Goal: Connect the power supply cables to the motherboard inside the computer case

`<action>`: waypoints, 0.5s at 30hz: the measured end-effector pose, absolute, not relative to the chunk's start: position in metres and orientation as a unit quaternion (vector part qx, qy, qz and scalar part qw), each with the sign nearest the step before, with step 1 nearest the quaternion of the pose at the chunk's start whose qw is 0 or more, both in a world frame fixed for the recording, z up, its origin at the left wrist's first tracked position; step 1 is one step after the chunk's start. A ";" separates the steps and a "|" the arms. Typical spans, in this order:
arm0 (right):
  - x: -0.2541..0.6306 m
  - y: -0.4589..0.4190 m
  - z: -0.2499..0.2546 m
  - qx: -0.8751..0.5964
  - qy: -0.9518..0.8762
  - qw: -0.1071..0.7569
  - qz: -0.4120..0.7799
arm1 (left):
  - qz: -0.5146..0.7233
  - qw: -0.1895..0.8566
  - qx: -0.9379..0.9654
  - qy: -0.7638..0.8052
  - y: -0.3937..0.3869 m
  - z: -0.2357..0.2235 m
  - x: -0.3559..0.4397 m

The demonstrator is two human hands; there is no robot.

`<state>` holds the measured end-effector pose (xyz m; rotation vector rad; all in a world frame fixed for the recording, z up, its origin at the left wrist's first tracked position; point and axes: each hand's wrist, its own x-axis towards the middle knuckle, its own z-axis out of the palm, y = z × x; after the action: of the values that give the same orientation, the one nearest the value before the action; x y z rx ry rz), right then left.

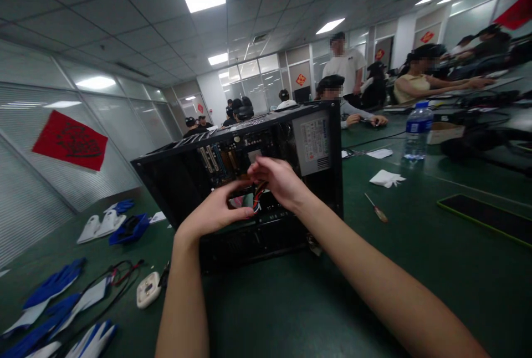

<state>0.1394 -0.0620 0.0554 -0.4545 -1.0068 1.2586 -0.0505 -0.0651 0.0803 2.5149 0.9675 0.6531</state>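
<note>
An open black computer case (166, 180) stands on the table in front of me, its inside facing me. The motherboard (226, 159) shows at the upper middle, and a silver power supply (312, 144) sits at the upper right. My right hand (282, 182) has its fingers curled around the top of a bundle of coloured power cables (258, 197). On the other side of the bundle is my left hand (216, 205), thumb and fingers spread apart, the thumb tip close to the wires. The cables' upper end is hidden by my fingers.
Blue-and-white gloves (54, 286), a blue tray (128, 229) and a white round-cornered device (148, 290) lie at left. To the right are a screwdriver (376, 208), a tissue (386, 178), a water bottle (418, 131) and a green-edged black slab (490, 215). Other people sit farther back.
</note>
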 end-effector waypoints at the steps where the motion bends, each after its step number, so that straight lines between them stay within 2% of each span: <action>1: 0.139 -0.068 0.060 -0.192 -0.455 0.672 0.552 | 0.205 0.160 0.896 0.359 -0.071 0.084 -0.053; 5: 0.150 -0.094 0.080 -0.193 -0.468 0.671 0.541 | 0.134 0.115 0.883 0.434 -0.101 0.102 -0.061; 8: 0.176 -0.114 0.096 -0.213 -0.489 0.657 0.533 | 0.103 0.166 0.907 0.372 -0.133 0.119 -0.061; 12: 0.211 -0.130 0.109 -0.246 -0.535 0.645 0.486 | 0.179 0.195 0.929 0.257 -0.169 0.132 -0.046; 15: 0.221 -0.130 0.110 -0.248 -0.545 0.664 0.448 | 0.296 0.173 0.909 0.237 -0.179 0.128 -0.027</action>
<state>0.2205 -0.1296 0.1104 -0.5596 -1.2317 1.0126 -0.0271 -0.1790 0.1280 2.5798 0.6711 0.8394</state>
